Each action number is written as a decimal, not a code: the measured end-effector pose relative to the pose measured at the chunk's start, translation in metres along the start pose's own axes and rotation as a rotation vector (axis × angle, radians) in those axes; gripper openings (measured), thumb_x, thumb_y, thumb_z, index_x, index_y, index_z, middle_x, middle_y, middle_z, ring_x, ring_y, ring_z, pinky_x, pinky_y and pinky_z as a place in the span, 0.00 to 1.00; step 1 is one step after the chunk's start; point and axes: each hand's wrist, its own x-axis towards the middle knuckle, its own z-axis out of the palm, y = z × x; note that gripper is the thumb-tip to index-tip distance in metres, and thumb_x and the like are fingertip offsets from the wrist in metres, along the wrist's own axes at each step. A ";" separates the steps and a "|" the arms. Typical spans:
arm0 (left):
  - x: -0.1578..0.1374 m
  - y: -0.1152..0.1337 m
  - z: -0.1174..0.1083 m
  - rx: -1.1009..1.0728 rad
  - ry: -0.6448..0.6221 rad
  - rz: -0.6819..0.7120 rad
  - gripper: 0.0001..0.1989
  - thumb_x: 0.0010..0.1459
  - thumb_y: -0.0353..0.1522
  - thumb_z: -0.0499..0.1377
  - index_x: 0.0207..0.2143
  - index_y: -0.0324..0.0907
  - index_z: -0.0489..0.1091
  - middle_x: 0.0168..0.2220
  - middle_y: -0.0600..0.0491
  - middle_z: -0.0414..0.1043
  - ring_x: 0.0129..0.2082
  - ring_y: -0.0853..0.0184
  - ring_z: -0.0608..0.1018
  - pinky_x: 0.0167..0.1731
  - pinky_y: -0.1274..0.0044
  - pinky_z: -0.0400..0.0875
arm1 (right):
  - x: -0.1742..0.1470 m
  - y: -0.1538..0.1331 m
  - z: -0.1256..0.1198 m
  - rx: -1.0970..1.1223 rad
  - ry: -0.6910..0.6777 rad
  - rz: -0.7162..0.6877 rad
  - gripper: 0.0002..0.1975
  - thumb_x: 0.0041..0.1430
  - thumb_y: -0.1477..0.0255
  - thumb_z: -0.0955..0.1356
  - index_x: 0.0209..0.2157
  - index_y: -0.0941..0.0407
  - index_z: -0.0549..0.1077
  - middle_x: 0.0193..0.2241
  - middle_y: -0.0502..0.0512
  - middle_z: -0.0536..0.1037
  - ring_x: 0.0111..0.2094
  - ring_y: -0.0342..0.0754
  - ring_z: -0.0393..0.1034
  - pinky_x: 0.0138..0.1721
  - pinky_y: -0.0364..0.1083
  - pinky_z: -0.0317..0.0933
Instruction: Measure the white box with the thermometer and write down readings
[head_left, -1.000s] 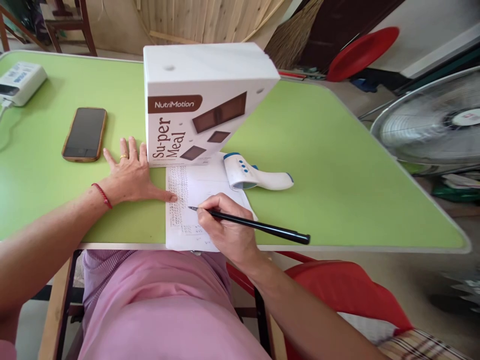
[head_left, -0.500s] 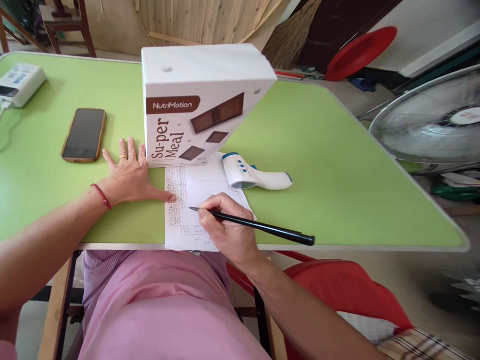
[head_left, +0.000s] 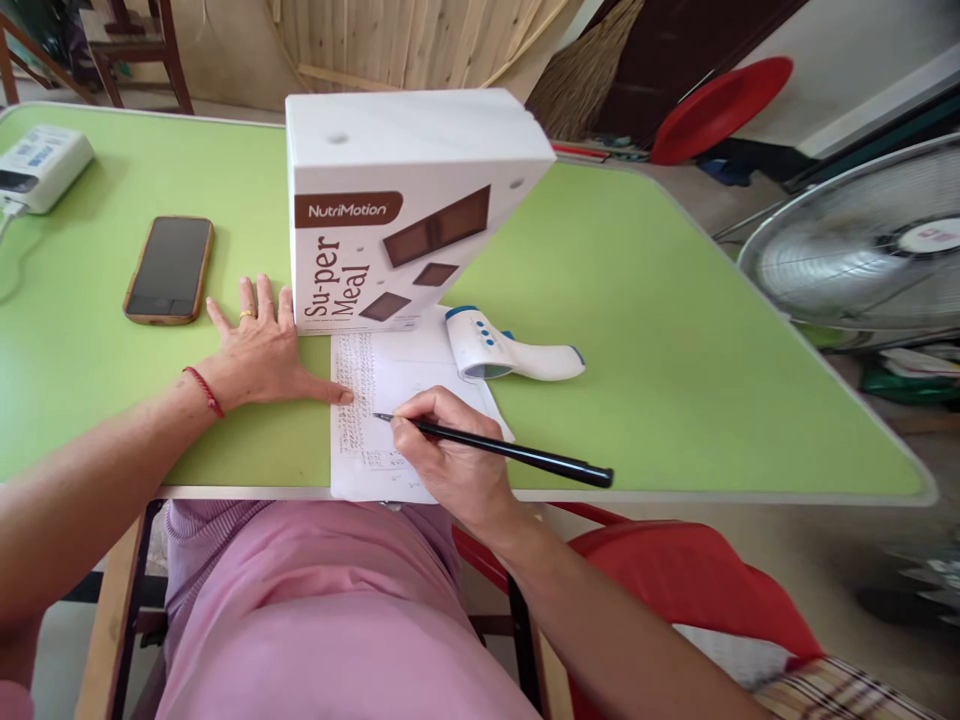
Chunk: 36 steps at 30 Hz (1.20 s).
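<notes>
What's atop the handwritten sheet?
The infrared thermometer partly overlaps the sheet; the left hand rests its thumb there; the right hand holds a black pen over it. What these cover is unseen; the NutriMotion box hides the far edge.

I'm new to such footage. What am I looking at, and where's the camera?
No machine here: a person sits bare-handed at a green table, filmed by a camera worn on their head, looking forward and down. The right hand holds a black pen, tip at a sheet of paper; the left hand is spread, its thumb over that sheet. Also there: a standing white box, what looks like a thermometer overlapping the sheet, a phone and a white device with a cable.
</notes>
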 end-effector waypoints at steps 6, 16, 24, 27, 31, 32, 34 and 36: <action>0.001 0.000 0.000 0.009 -0.003 0.000 0.79 0.38 0.70 0.59 0.72 0.26 0.27 0.72 0.24 0.22 0.71 0.29 0.30 0.61 0.35 0.30 | 0.001 0.000 0.000 -0.006 0.039 -0.005 0.06 0.54 0.73 0.66 0.23 0.52 0.68 0.16 0.44 0.70 0.16 0.40 0.60 0.18 0.40 0.57; -0.001 0.002 -0.002 0.009 -0.005 -0.005 0.78 0.39 0.69 0.60 0.73 0.29 0.27 0.73 0.25 0.22 0.71 0.29 0.31 0.61 0.35 0.31 | 0.002 0.000 0.000 0.002 0.023 -0.008 0.06 0.54 0.74 0.66 0.24 0.53 0.68 0.17 0.44 0.71 0.16 0.39 0.61 0.19 0.40 0.57; 0.000 0.002 -0.001 0.032 -0.005 -0.008 0.79 0.38 0.70 0.60 0.72 0.26 0.29 0.73 0.24 0.23 0.72 0.30 0.31 0.60 0.35 0.31 | 0.003 0.002 0.001 -0.013 0.054 -0.008 0.05 0.56 0.71 0.67 0.26 0.53 0.70 0.16 0.44 0.72 0.17 0.40 0.62 0.19 0.40 0.58; 0.000 0.002 -0.001 0.015 -0.008 -0.008 0.78 0.38 0.69 0.61 0.73 0.29 0.26 0.73 0.25 0.22 0.71 0.28 0.31 0.61 0.35 0.31 | 0.003 0.003 0.001 -0.005 0.051 -0.017 0.05 0.56 0.72 0.67 0.26 0.53 0.70 0.17 0.44 0.72 0.17 0.40 0.63 0.19 0.40 0.58; 0.000 0.002 -0.001 0.001 0.000 -0.006 0.78 0.38 0.69 0.61 0.73 0.31 0.25 0.73 0.25 0.22 0.71 0.26 0.30 0.60 0.35 0.31 | 0.003 0.003 0.002 -0.015 0.035 -0.010 0.05 0.56 0.72 0.67 0.26 0.53 0.70 0.17 0.44 0.72 0.17 0.40 0.63 0.20 0.40 0.59; 0.000 0.002 -0.001 0.000 0.001 -0.006 0.78 0.38 0.69 0.61 0.73 0.32 0.25 0.73 0.25 0.22 0.71 0.26 0.30 0.60 0.34 0.31 | 0.003 0.003 0.002 -0.020 0.032 -0.007 0.05 0.56 0.72 0.67 0.26 0.53 0.69 0.17 0.44 0.72 0.17 0.40 0.63 0.20 0.40 0.58; 0.000 0.002 -0.001 -0.002 -0.001 -0.005 0.78 0.38 0.69 0.61 0.73 0.32 0.24 0.73 0.26 0.22 0.71 0.26 0.30 0.60 0.34 0.31 | 0.003 0.002 0.002 -0.028 0.034 -0.009 0.05 0.56 0.72 0.67 0.26 0.53 0.69 0.17 0.44 0.72 0.17 0.40 0.63 0.20 0.40 0.58; 0.000 0.002 -0.001 -0.002 -0.004 -0.005 0.78 0.39 0.69 0.61 0.72 0.32 0.24 0.73 0.25 0.21 0.71 0.27 0.30 0.60 0.34 0.31 | 0.004 0.002 0.002 -0.032 0.042 -0.015 0.05 0.56 0.72 0.67 0.26 0.53 0.70 0.17 0.44 0.73 0.17 0.40 0.64 0.20 0.40 0.59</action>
